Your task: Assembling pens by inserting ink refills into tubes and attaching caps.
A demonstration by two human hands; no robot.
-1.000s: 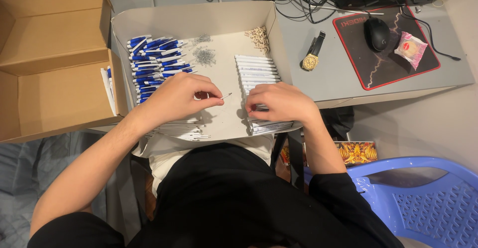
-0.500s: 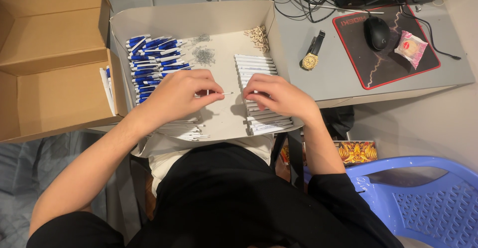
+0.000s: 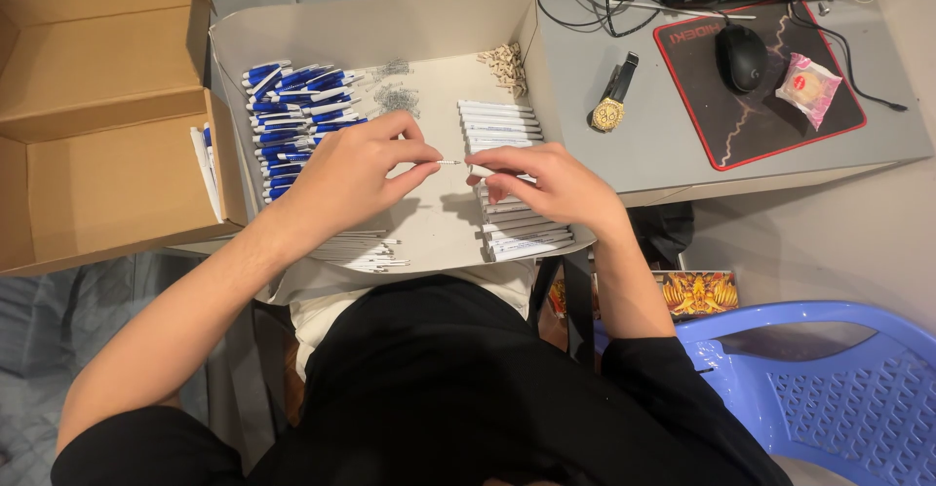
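My left hand [image 3: 356,169] pinches a thin white pen refill [image 3: 448,162] by its end, over the middle of a shallow cardboard tray [image 3: 390,28]. My right hand [image 3: 546,182] holds a white pen barrel [image 3: 480,168] at the refill's tip, just above a row of white pen barrels [image 3: 502,125]. A pile of blue-and-white pens [image 3: 292,116] lies at the tray's left. Small metal springs [image 3: 395,96] and tan little parts [image 3: 507,65] sit at the tray's back. More thin white refills [image 3: 366,250] lie near the front edge under my left wrist.
An open brown cardboard box [image 3: 97,135] holding a few pens stands to the left. On the grey desk to the right lie a gold wristwatch [image 3: 609,106], a black mouse [image 3: 741,57] on a red-edged mat, and a pink wrapped snack [image 3: 809,86]. A blue plastic chair [image 3: 829,388] is at lower right.
Both hands rose from the tray's front part and came together at its middle. The right hand lifted a white barrel off the row and now meets the refill in the left hand.
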